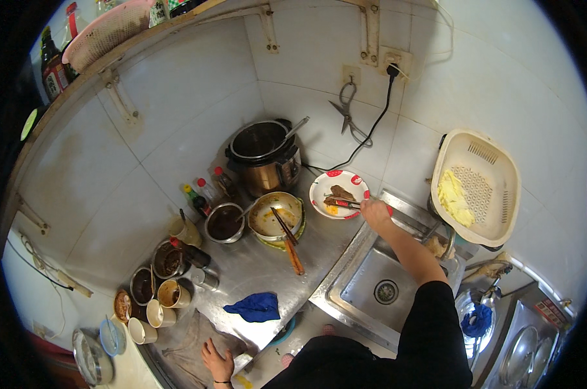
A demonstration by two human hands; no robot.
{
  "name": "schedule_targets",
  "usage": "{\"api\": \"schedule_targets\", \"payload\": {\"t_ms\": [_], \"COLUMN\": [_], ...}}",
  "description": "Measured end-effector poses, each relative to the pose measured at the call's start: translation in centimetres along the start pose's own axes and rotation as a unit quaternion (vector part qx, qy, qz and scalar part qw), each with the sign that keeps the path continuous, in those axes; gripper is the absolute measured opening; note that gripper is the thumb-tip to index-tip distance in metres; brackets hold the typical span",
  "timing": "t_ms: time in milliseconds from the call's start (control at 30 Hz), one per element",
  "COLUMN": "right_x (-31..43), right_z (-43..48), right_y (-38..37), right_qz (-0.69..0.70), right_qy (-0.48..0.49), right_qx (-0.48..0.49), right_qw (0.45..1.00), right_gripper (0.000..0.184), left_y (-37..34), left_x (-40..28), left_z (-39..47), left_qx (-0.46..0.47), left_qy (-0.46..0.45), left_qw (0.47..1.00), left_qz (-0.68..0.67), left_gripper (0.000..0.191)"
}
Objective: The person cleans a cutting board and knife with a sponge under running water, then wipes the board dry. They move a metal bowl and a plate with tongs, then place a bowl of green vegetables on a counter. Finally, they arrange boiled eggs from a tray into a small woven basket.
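My right hand (377,214) is at the right rim of a white bowl (318,190) with red patches along its edge. It grips a pair of chopsticks (347,203), whose tips reach down to pieces of brown cooked meat (342,191) in the bowl. A bit of yellow-orange food (331,210) lies beside the meat. Low in the view, my left hand (217,361) holds nothing, its fingers apart, over or beside a crumpled grey-brown cloth (186,345) at the counter's edge. Whether it touches the cloth, I cannot tell.
Left of the bowl stand a wooden-handled pan (274,214) with chopsticks across it and an electric pressure cooker (267,170). Sauce pots and bottles (196,200) line the wall. A blue cloth (255,307) lies on the steel counter. Right are a sink (366,277) and a basket with yellow leaves (478,194).
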State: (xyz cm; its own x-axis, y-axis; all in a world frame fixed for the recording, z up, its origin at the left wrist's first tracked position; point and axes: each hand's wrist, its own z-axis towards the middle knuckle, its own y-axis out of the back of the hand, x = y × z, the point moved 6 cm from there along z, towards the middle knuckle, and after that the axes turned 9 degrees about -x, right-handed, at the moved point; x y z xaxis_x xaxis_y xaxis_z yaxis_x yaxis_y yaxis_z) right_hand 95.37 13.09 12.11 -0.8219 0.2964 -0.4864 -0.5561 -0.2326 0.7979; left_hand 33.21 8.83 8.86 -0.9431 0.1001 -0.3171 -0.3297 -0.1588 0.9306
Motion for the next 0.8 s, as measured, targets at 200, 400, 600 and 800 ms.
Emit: {"api": "schedule_targets", "payload": {"t_ms": [200, 400, 600, 800], "right_x": [0.6, 2.1, 2.0, 2.1], "right_z": [0.0, 0.5, 0.1, -0.3], "right_y": [-1.6, -1.2, -1.9, -2.3], "right_qz": [-0.006, -0.032, -0.015, 0.034], "right_qy": [-0.036, -0.029, -0.049, -0.079], "right_qx": [0.004, 0.006, 0.031, 0.060], "right_qw": [0.999, 0.999, 0.998, 0.994], "right_gripper": [0.015, 0.013, 0.014, 0.013], "left_y": [-0.1, 0.1, 0.2, 0.6], "left_x": [0.6, 0.6, 0.1, -0.2], "left_z": [0.1, -0.1, 0.3, 0.1], "left_qx": [-0.011, -0.016, -0.022, -0.016], "left_qy": [-0.013, -0.023, -0.033, -0.023], "left_qw": [1.000, 0.999, 0.999, 1.000], "left_qz": [-0.002, 0.027, 0.009, 0.000], "left_gripper": [0.066, 0.067, 0.065, 0.065]}}
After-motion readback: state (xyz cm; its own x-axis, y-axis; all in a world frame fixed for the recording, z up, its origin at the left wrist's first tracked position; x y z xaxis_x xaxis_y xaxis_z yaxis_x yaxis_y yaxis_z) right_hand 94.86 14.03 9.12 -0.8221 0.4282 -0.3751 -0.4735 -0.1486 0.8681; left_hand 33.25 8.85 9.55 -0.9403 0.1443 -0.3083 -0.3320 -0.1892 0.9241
